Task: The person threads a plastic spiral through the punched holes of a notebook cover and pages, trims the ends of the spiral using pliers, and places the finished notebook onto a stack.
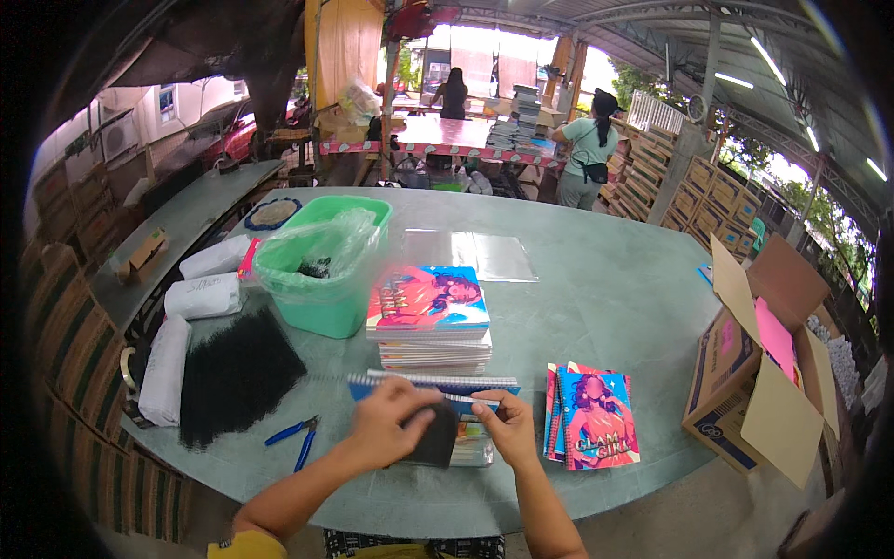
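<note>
My right hand [507, 429] pinches the right end of a notebook [473, 402] whose edge faces up. My left hand [396, 419] is bent over its left end, fingers curled; whatever they grip is hidden. A dark flat piece [438, 440] shows below, between my hands. Just beyond lies a blue notebook [498, 384] with a spiral coil along its edge. Farther back stands a stack of colourful notebooks [433, 312]. Spiral-bound notebooks [596, 419] lie overlapped to the right. Blue-handled cutters [300, 438] rest open, left of my left forearm.
A green bin [326, 312] with a clear liner holds black scraps. Beside it lie a mass of black coils [237, 377] and white wrapped rolls [205, 296]. Clear plastic sleeves [470, 253] lie behind the stack. An open carton [736, 382] stands right. Two people are in the background.
</note>
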Action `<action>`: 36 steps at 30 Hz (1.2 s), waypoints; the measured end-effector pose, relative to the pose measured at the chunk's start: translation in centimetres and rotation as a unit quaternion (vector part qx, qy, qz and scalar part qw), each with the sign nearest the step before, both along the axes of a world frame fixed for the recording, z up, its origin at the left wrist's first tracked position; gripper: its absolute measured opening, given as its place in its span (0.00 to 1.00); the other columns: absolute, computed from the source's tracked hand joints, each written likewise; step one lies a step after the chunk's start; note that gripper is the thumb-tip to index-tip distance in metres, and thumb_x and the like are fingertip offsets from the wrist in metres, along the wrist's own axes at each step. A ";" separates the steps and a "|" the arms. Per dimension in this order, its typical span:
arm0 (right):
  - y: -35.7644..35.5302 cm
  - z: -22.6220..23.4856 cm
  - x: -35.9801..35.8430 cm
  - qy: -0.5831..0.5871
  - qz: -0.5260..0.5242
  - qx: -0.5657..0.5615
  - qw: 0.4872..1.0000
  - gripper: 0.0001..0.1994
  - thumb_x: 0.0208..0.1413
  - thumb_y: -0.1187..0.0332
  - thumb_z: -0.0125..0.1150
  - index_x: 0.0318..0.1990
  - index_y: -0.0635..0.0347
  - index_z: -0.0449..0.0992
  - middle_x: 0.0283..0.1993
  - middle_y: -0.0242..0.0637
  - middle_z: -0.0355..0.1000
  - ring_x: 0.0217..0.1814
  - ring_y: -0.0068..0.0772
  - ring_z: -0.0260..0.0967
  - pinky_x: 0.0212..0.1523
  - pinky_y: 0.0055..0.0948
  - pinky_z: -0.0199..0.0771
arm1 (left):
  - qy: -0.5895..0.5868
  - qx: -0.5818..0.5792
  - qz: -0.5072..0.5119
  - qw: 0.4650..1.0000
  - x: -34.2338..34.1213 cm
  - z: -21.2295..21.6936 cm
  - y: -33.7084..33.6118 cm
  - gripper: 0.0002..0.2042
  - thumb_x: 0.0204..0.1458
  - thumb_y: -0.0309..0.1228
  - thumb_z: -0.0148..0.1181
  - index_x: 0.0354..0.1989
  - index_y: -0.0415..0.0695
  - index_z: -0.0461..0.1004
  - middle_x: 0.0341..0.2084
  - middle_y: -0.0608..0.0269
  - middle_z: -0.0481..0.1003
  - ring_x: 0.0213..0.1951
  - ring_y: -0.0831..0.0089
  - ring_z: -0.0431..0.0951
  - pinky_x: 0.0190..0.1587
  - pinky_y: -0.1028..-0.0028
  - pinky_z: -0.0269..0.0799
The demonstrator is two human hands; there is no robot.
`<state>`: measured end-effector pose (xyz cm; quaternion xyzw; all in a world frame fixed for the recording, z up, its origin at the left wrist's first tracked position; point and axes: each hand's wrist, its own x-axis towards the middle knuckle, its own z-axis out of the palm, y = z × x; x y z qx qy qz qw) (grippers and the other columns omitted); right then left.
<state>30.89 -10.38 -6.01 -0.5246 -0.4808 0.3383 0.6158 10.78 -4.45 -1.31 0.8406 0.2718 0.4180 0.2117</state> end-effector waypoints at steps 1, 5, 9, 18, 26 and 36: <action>-0.4 -0.1 -0.1 0.009 -0.008 -0.020 1.000 0.07 0.51 0.69 0.63 0.36 0.62 0.78 0.29 0.23 0.71 0.23 0.10 0.57 0.23 0.12 0.54 | -0.079 0.015 0.060 0.995 0.1 0.7 0.1 0.14 0.40 0.27 0.65 0.39 0.50 0.77 0.30 0.59 0.69 0.33 0.62 0.73 0.38 0.70 0.70; 0.4 -0.7 -0.9 0.058 -0.003 0.056 0.997 0.10 0.54 0.68 0.61 0.40 0.63 0.75 0.27 0.25 0.70 0.24 0.10 0.57 0.25 0.14 0.55 | -0.022 -0.003 0.053 0.998 0.6 0.6 0.2 0.14 0.40 0.25 0.64 0.39 0.47 0.76 0.31 0.60 0.68 0.34 0.65 0.72 0.37 0.71 0.69; -0.2 -1.8 0.7 -0.009 0.031 -0.043 0.999 0.13 0.59 0.63 0.53 0.43 0.65 0.74 0.35 0.30 0.73 0.35 0.14 0.66 0.35 0.16 0.64 | -0.092 0.059 0.082 0.991 1.3 2.2 -0.2 0.13 0.41 0.23 0.62 0.38 0.47 0.76 0.31 0.60 0.68 0.34 0.65 0.72 0.36 0.70 0.69; -0.7 -1.2 -0.2 0.049 0.084 0.021 0.995 0.22 0.63 0.55 0.42 0.48 0.67 0.71 0.43 0.32 0.72 0.46 0.20 0.65 0.48 0.19 0.62 | -0.154 0.104 0.121 0.975 3.8 2.9 -0.1 0.11 0.43 0.26 0.61 0.38 0.48 0.75 0.30 0.57 0.68 0.31 0.60 0.73 0.30 0.67 0.70; -0.3 -0.8 0.1 -0.035 0.093 -0.011 0.995 0.13 0.56 0.65 0.56 0.45 0.61 0.75 0.43 0.35 0.74 0.45 0.23 0.69 0.48 0.27 0.68 | 0.210 -0.001 -0.123 0.970 2.1 -8.0 -6.0 0.13 0.46 0.34 0.60 0.41 0.47 0.76 0.36 0.55 0.69 0.35 0.56 0.72 0.41 0.67 0.69; 1.1 -2.5 -0.1 0.001 0.137 0.073 0.988 0.15 0.51 0.60 0.61 0.39 0.62 0.73 0.36 0.36 0.72 0.40 0.22 0.67 0.42 0.25 0.66 | -0.002 0.054 -0.295 0.954 6.5 -1.7 -8.8 0.09 0.45 0.24 0.62 0.36 0.42 0.76 0.37 0.56 0.74 0.42 0.56 0.71 0.49 0.59 0.65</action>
